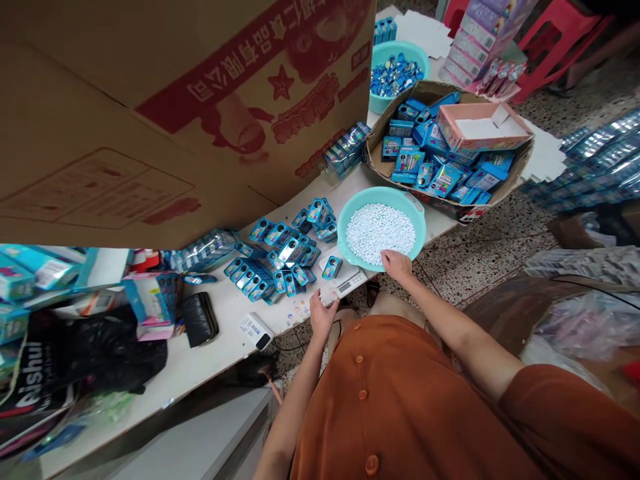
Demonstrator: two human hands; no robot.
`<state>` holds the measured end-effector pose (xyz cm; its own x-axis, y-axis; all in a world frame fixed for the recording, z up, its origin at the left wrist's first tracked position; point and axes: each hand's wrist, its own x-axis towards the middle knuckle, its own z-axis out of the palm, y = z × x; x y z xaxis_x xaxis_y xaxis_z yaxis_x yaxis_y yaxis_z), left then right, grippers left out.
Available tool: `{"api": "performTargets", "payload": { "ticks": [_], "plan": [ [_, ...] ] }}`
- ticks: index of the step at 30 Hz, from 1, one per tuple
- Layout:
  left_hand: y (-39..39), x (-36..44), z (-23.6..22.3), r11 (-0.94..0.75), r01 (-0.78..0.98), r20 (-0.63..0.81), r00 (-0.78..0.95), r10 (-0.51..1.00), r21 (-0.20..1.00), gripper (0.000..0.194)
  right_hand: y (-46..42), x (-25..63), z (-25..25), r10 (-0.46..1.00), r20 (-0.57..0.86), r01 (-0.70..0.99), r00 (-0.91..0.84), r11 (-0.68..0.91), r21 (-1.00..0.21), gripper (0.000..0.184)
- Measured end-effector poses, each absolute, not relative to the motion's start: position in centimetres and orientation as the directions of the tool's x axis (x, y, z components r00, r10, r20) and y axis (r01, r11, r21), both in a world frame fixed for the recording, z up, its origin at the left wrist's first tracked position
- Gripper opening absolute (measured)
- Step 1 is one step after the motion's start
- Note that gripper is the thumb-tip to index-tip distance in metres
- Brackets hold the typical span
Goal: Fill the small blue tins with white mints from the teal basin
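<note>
A teal bowl full of small white tablets stands at the near edge of the white table. My right hand rests on the bowl's near rim, its fingers curled down into the tablets. My left hand lies at the table's edge, next to a small white scale that has a blue tin on it. Its fingers are bent and I cannot see what they hold. Left of the scale lies a heap of blue tins.
A big brown carton leans over the table's left half. Behind the bowl, a cardboard tray holds blue packets and a pink box. Another teal bowl stands further back. A black pouch and black bag lie left.
</note>
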<state>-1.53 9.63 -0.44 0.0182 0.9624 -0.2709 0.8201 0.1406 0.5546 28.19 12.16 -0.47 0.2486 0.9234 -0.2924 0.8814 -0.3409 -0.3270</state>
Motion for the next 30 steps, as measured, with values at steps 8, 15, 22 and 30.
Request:
{"api": "performTargets", "payload": {
  "ticks": [8, 15, 22, 30],
  "plan": [
    [6.3, -3.6, -1.8, 0.193, 0.849, -0.397, 0.022, 0.918, 0.492, 0.045, 12.1, 28.1, -0.5, 0.932, -0.242, 0.881, 0.271, -0.342, -0.328, 0.036],
    [6.4, -3.2, -1.6, 0.188, 0.826, -0.419, 0.064, 0.906, 0.532, 0.032, 12.1, 28.1, -0.8, 0.932, -0.226, 0.883, 0.282, -0.345, -0.319, 0.032],
    [8.2, -2.5, -1.1, 0.186, 0.805, -0.382, 0.055, 0.923, 0.564, 0.031, 12.1, 28.1, -0.8, 0.935, -0.221, 0.888, 0.278, -0.338, -0.313, 0.032],
    [12.6, 0.0, -0.3, 0.131, 0.787, -0.232, 0.015, 0.973, 0.603, 0.072, 12.1, 27.9, -0.5, 0.933, -0.234, 0.892, 0.274, -0.337, -0.299, 0.035]
  ]
}}
